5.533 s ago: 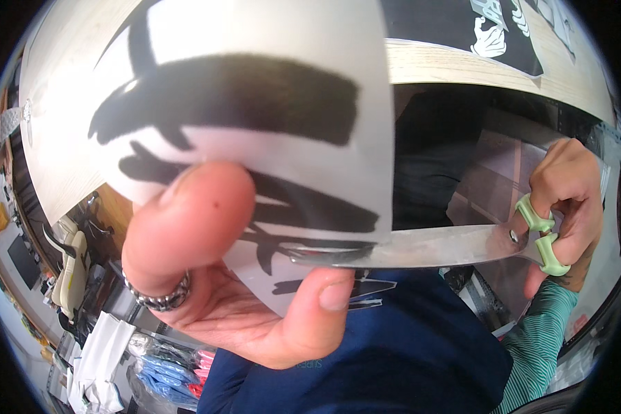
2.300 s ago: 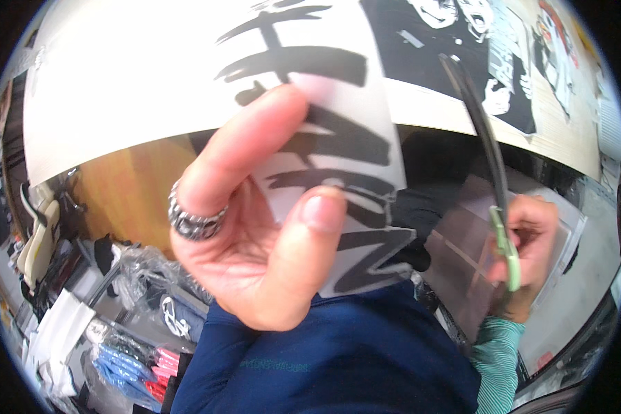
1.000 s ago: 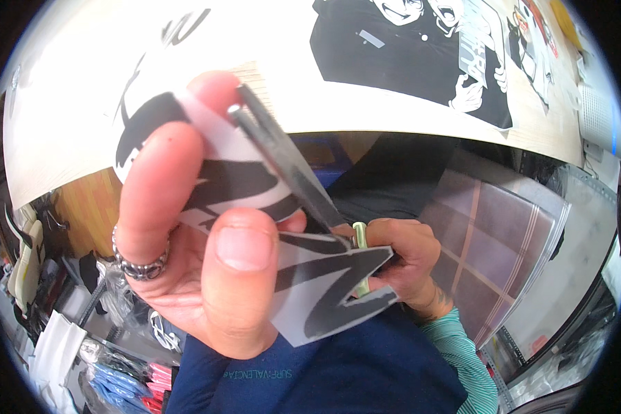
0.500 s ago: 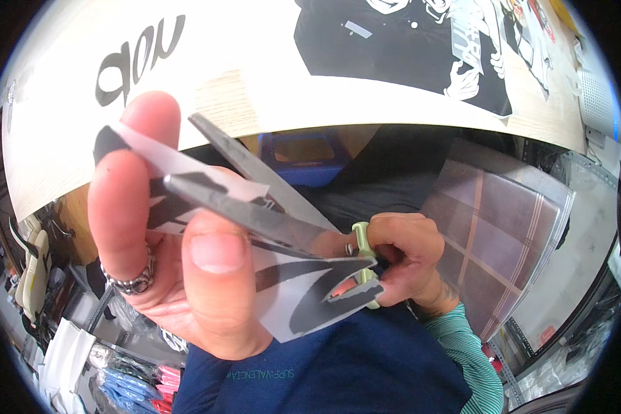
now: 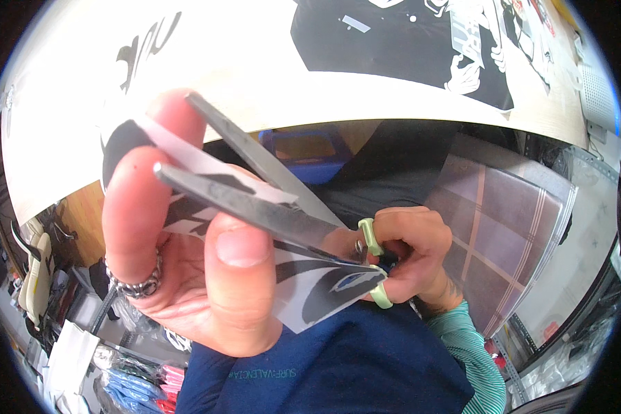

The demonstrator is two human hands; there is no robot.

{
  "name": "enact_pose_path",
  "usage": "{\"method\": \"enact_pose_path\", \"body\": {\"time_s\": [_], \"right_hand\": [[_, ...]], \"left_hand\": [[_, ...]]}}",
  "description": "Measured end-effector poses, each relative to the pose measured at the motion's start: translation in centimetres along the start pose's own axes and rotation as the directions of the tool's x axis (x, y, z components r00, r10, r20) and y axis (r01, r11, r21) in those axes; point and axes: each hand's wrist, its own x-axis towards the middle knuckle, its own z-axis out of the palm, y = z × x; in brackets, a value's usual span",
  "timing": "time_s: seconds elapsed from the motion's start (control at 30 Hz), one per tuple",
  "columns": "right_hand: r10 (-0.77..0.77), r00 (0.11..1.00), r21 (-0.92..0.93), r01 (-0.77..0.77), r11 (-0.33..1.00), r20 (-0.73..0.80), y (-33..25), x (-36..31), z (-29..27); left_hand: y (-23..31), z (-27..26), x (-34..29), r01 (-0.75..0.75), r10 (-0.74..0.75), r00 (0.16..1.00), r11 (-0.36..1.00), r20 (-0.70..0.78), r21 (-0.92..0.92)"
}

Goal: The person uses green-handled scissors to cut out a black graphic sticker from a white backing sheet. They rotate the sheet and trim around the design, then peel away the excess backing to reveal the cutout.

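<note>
My left hand [image 5: 238,303] pinches a strip of whitish, semi-clear film [image 5: 293,307] with black printed shapes. Its thumb is on the near side, and the strip's far end curls by the fingertips. My right hand [image 5: 421,245] grips scissors [image 5: 262,219] by their light green handles. The metal blades are spread apart and point to the far left, across the film and close over my left fingers. One blade passes in front of the film. Where the blades meet, the film's edge lies close to the handles; I cannot tell whether it is being cut there.
A pale table [image 5: 269,96] spans the far side, with black lettering [image 5: 148,45] and a large black printed sheet [image 5: 372,52] on it. Under its edge is a blue plastic stool [image 5: 310,155]. Plaid material [image 5: 497,234] lies at right. Plastic-wrapped goods [image 5: 127,386] fill the lower left.
My left hand and the film have shifted a little to the right. The scissor blades have spread slightly wider, and the handles have moved farther apart.
</note>
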Motion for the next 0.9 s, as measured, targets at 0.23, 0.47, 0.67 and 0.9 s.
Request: {"method": "enact_pose_path", "body": {"time_s": [0.23,0.47,0.67,0.9], "right_hand": [[0.037,0.999,0.109,-0.037,0.993,0.003,0.1,-0.2,0.3],[0.027,1.000,0.157,-0.028,0.987,0.008,0.3,-0.3,0.4],[0.037,0.999,0.156,-0.040,0.987,0.026,0.0,-0.2,0.5],[0.046,0.998,0.175,-0.053,0.983,0.042,0.2,-0.5,0.3]], "left_hand": [[-0.1,-1.0,0.1,-0.008,-0.004,0.996,0.990,0.086,0.138],[-0.4,-0.6,-0.2,-0.014,0.005,0.996,0.995,0.087,0.098],[0.1,-0.6,-0.2,0.029,-0.032,0.997,0.998,0.067,0.052],[-0.8,-2.3,0.8,-0.051,0.032,0.975,0.995,0.222,0.083]]}}
